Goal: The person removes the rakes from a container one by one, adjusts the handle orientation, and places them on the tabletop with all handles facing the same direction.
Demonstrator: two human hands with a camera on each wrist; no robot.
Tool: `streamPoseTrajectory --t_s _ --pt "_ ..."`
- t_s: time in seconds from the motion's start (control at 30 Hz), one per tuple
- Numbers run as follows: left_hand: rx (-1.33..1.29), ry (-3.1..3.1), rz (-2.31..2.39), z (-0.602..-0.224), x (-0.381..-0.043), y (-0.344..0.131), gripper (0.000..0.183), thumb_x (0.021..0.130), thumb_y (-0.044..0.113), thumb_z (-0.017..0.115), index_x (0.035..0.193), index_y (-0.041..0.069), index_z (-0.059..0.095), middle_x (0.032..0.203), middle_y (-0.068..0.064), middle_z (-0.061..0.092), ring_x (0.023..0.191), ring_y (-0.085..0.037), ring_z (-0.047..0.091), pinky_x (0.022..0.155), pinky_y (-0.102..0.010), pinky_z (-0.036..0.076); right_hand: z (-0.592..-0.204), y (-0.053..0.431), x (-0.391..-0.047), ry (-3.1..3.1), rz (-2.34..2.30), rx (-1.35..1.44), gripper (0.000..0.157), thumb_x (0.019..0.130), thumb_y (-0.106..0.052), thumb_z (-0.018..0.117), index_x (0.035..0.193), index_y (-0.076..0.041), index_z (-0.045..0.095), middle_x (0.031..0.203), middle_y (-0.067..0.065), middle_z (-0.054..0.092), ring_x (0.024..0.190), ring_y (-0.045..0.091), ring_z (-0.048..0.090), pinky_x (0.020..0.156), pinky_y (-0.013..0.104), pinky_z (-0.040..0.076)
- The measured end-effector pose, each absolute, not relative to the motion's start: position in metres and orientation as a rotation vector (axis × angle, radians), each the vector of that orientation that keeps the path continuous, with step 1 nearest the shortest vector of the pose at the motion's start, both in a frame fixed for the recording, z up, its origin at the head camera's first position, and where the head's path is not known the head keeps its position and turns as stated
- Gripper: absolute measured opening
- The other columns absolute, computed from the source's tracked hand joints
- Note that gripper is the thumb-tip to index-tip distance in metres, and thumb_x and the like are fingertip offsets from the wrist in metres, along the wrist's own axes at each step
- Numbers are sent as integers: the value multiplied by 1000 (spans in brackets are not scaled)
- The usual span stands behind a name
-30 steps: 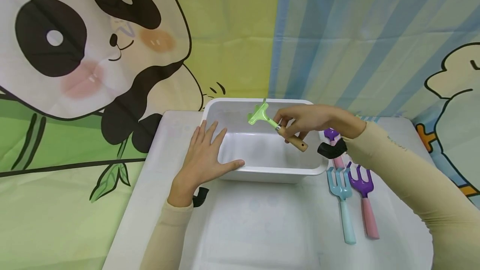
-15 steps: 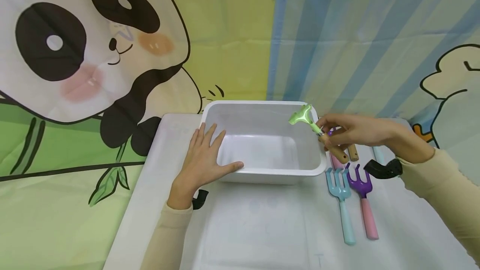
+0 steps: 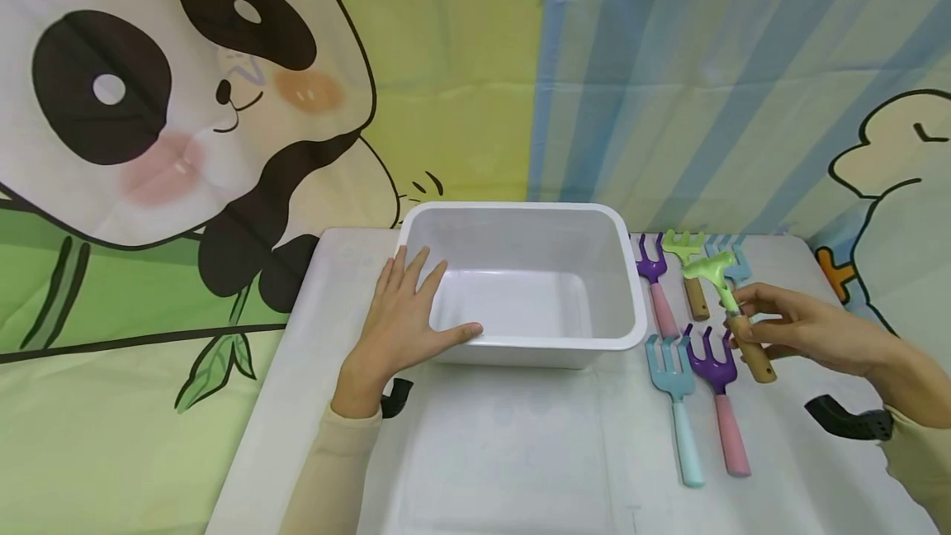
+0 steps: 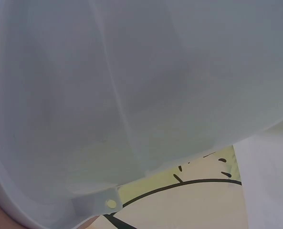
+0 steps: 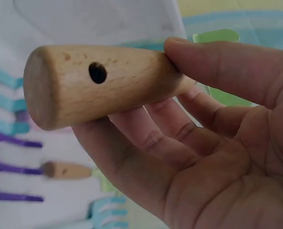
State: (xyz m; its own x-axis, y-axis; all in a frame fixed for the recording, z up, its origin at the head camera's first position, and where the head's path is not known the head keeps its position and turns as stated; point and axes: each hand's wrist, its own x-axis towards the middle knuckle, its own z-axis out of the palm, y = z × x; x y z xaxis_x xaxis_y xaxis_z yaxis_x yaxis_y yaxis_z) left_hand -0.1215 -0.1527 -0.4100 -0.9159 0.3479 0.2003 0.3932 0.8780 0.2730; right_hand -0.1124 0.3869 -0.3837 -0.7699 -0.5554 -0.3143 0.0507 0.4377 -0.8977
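In the head view my right hand (image 3: pixel 813 329) pinches a small hand rake with a green head (image 3: pixel 709 268) by its wooden handle (image 3: pixel 752 352). It is to the right of the bin, over the group of garden tools. The right wrist view shows the thumb on top of the handle (image 5: pixel 74 88) and the fingers curled under it. My left hand (image 3: pixel 404 312) rests with spread fingers on the left front rim of a white plastic bin (image 3: pixel 557 343). In the left wrist view, the bin's pale wall (image 4: pixel 131 86) takes up most of the picture.
Right of the bin lie a light-blue fork (image 3: pixel 676 395), a purple fork with a pink handle (image 3: pixel 724 411), another purple fork (image 3: pixel 654 271), a green rake with a wooden handle (image 3: pixel 695 297) and a light-blue tool (image 3: pixel 731 250). A printed curtain (image 3: pixel 461 89) hangs behind the white table (image 3: pixel 513 444).
My right hand has carried the green rake from over the bin rightward and nearer to me, past the bin's right rim. The left hand has stayed in place.
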Motion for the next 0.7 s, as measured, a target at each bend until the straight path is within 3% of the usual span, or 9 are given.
streamPoseTrajectory --t_s 0.13,0.27,0.37,0.5,0.7 --pt "-573 -2904 -465 -411 -121 -153 108 77 88 49 151 9 45 161 -16 26 150 -42 6 120 -50 1 -410 413 -100 2096 -1366 -299 24 106 -4 47 129 -2 41 112 21 53 96 31 68 79 43 58" --pt "-568 -2905 -462 -411 -122 -152 108 77 89 48 151 10 45 161 -16 27 150 -41 6 120 -50 1 -438 433 -87 2095 -1356 -107 39 105 -10 52 134 8 33 113 22 55 102 29 68 81 50 57" --pt "-569 -2905 -465 -412 -122 -152 109 76 89 48 151 10 45 161 -16 26 150 -41 6 120 -49 1 -456 446 -76 2065 -1350 40 54 104 -14 55 138 14 23 117 24 54 104 35 66 84 56 55" --pt "-568 -2904 -468 -412 -122 -152 108 76 89 48 151 10 45 161 -16 26 150 -41 6 120 -49 1 -476 461 -65 2022 -1348 172 65 104 -19 56 140 17 15 119 25 54 105 38 64 85 58 54" --pt "-569 -2894 -477 -411 -121 -153 107 77 87 51 150 9 46 160 -16 28 150 -41 6 120 -50 1 -500 474 -54 1961 -1354 298 68 105 -21 56 139 19 13 115 17 59 103 36 65 85 57 54"
